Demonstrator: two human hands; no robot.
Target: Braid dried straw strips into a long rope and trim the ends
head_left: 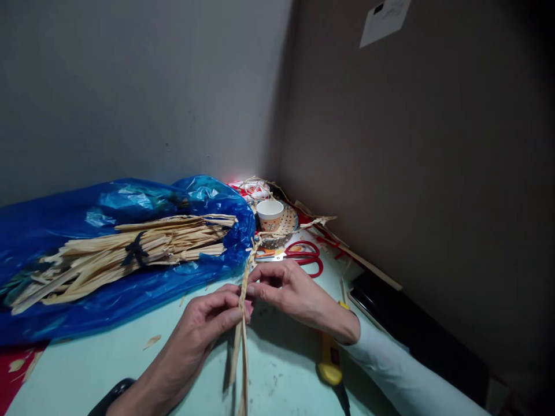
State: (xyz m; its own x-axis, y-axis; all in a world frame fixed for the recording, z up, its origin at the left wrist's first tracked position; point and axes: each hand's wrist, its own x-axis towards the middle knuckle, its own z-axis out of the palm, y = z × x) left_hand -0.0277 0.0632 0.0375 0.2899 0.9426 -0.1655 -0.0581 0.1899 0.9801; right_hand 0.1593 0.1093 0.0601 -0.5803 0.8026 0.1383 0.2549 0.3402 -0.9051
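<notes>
A pale plaited straw strip (pixel 245 276) runs from the woven pieces at the back of the table down toward me, with loose ends (pixel 241 364) hanging near the front. My left hand (pixel 207 322) pinches the plait from the left, fingers closed around it. From the right, my right hand (pixel 291 292) grips the same plait just above, thumb and fingers pressed on it. Both hands meet at one spot over the pale green table (pixel 277 370).
A blue plastic bag (pixel 130 289) holds a tied bundle of straw strips (pixel 130 251) at left. Red-handled scissors (pixel 303 257), a paper cup (pixel 269 214) and a woven disc (pixel 288 222) lie behind the hands. A yellow cutter (pixel 328 364) and a black phone (pixel 381 306) sit right.
</notes>
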